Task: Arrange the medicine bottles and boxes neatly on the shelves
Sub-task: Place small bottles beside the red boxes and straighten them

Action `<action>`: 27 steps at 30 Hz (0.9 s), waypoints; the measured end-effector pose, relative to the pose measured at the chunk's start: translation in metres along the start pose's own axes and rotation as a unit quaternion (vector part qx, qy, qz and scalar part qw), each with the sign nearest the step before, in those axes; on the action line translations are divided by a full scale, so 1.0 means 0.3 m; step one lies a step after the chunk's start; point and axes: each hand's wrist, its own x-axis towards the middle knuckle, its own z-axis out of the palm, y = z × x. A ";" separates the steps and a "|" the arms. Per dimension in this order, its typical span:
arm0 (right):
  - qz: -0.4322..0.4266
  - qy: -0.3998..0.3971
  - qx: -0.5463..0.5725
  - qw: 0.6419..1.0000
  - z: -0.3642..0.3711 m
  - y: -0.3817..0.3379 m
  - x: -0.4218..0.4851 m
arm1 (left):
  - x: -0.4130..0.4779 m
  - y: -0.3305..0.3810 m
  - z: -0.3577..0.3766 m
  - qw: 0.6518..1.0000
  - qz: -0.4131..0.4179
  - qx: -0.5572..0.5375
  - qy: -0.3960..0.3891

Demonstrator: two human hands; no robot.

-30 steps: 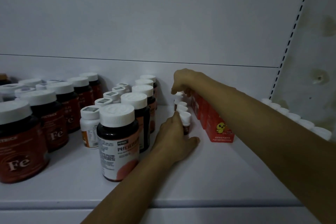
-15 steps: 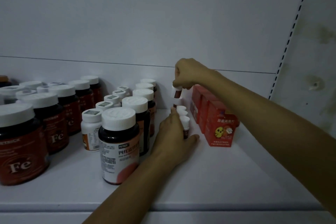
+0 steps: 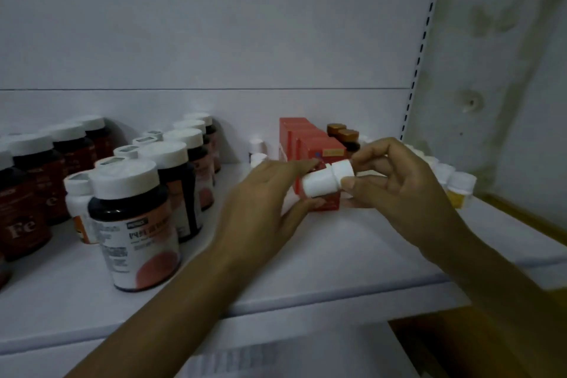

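left hand (image 3: 264, 202), right hand (image 3: 395, 190) pinch white bottle (image 3: 319, 186); red boxes (image 3: 306, 138) behind, jars (image 3: 135, 224) left

Everything stands on one shelf (image 3: 337, 255). At its left end a block of large bottles (image 3: 24, 202) runs back toward the rear wall. Right of them a line of lesser bottles (image 3: 79, 202) also runs back, and right of that another line of large bottles (image 3: 184, 181), headed by the front bottle (image 3: 135, 224) nearest the shelf edge. In the middle, a row of boxes (image 3: 310, 144) runs front to back, with vials (image 3: 257, 147) just left of it and two jars (image 3: 346, 136) behind to its right. A file of little bottles (image 3: 460, 190) lines the right end. Before the nearest box, above the shelf, a small bottle (image 3: 325, 182) lies sideways between the left hand (image 3: 264, 202) and the right hand (image 3: 395, 190).
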 end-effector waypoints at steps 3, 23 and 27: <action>0.073 -0.061 -0.004 0.995 -0.004 0.039 -0.035 | 0.000 0.003 -0.001 0.998 0.056 0.015 0.005; 0.005 -0.080 0.018 0.997 -0.028 0.101 -0.062 | -0.013 0.018 -0.007 0.994 0.043 -0.034 -0.100; 0.030 -0.078 0.017 0.996 -0.024 0.100 -0.057 | -0.014 0.013 -0.004 0.994 0.072 -0.028 -0.084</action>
